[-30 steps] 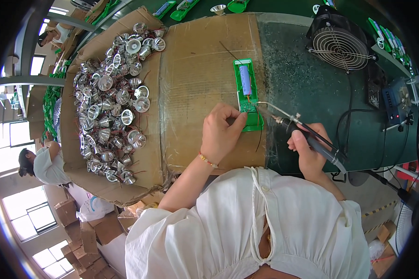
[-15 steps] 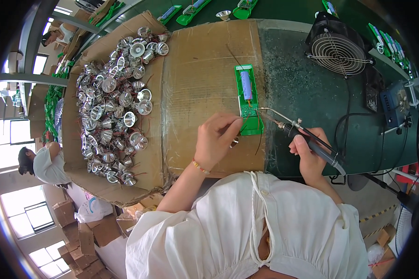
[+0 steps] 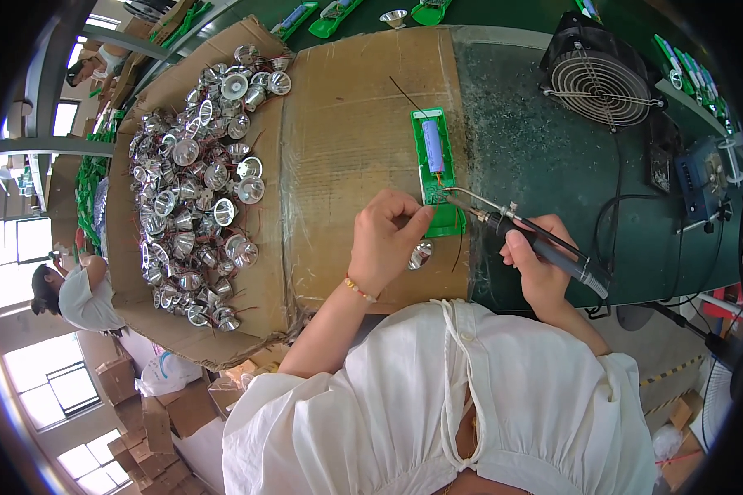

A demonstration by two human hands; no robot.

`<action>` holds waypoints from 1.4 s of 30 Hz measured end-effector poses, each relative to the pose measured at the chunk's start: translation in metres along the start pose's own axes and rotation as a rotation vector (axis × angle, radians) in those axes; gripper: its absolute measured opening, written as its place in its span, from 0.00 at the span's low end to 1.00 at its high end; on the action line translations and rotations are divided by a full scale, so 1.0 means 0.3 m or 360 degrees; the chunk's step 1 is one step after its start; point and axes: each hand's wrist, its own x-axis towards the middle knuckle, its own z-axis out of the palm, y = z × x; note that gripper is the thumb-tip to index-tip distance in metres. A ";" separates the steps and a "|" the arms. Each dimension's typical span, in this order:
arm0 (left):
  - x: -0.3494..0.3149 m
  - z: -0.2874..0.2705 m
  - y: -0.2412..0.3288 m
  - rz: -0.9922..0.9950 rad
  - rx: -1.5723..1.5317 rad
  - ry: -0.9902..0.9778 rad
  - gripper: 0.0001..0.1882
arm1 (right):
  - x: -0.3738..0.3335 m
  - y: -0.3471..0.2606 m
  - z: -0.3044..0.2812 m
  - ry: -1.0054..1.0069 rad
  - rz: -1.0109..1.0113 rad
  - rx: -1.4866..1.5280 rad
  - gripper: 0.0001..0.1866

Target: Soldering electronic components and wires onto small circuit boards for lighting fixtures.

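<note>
A long green plastic housing [image 3: 447,223] lies on the cardboard, with a blue cylindrical battery cell [image 3: 432,147] in it. Below the cell sits a small green circuit board [image 3: 434,195] with thin wires. My right hand [image 3: 543,276] grips a soldering iron [image 3: 553,254] with a thin metal feed tube, its tip at the board's right side. Thumb and forefinger of my left hand [image 3: 385,235] are pinched at the board's lower left edge; what they hold is too small to make out. A silvery reflector cup [image 3: 420,255] rests just below those fingers.
At the left stands a cardboard box [image 3: 264,307] heaped with wired reflector cups [image 3: 186,190]. A fan with a wire guard [image 3: 600,87] and a blue bench unit [image 3: 703,188] with cables are at the right. More green housings [image 3: 335,18] line the far edge. Co-workers sit at far left.
The soldering iron has moved slightly left, its tip now closer over the circuit board. My left hand has shifted slightly, and more of the reflector cup below it shows.
</note>
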 end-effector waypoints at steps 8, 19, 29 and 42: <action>0.002 0.003 0.011 -0.0024 -0.0009 0.0010 0.08 | 0.015 0.009 0.010 -0.0014 0.0064 0.0061 0.08; 0.010 -0.003 -0.007 -0.0024 -0.0017 -0.0034 0.09 | 0.004 -0.002 0.003 0.0035 -0.0019 0.0052 0.09; 0.019 -0.014 0.033 -0.0260 -0.0066 -0.0056 0.08 | 0.023 -0.006 -0.026 0.0127 -0.0085 0.0068 0.09; 0.501 0.073 0.189 0.0287 0.0894 -0.0464 0.09 | 0.079 0.059 -0.132 0.0402 0.0087 0.0051 0.08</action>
